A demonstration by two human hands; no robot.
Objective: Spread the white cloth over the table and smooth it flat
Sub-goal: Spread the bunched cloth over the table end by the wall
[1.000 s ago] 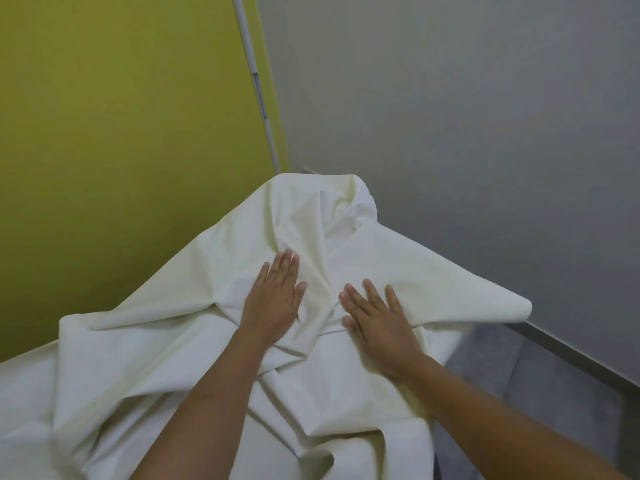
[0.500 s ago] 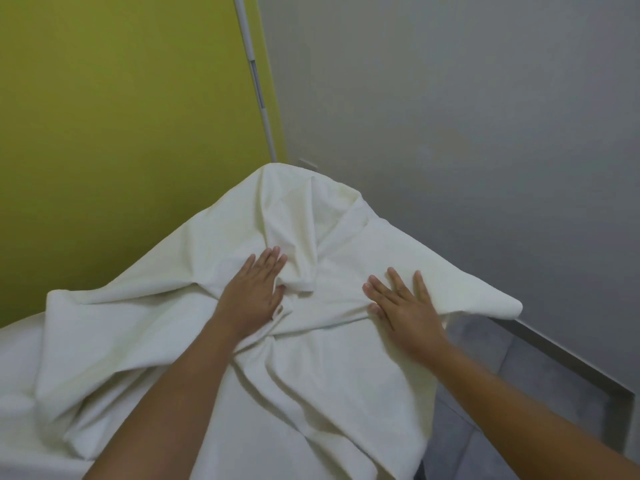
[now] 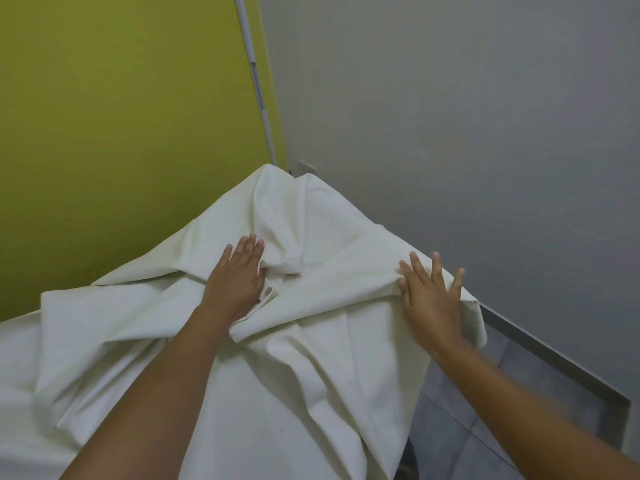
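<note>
The white cloth [image 3: 311, 368] lies rumpled over the table, with thick folds bunched at its middle and a peak toward the far corner. The table itself is hidden under it. My left hand [image 3: 237, 278] presses flat on the central bunch of folds, fingers together and pointing away. Farther right, my right hand [image 3: 431, 296] lies flat with fingers spread on the cloth's right edge, where a corner hangs off over the floor. Neither hand grips the fabric.
A yellow-green wall [image 3: 121, 133] runs close along the left side and a grey wall [image 3: 467, 133] along the right, meeting at a corner behind the cloth. A thin white pole [image 3: 258, 84] stands in that corner. Grey tiled floor [image 3: 502, 410] shows at lower right.
My right hand has slid rightward across the cloth to its right edge, pushing the fabric out. My left hand has stayed on the central folds. The view has shifted slightly.
</note>
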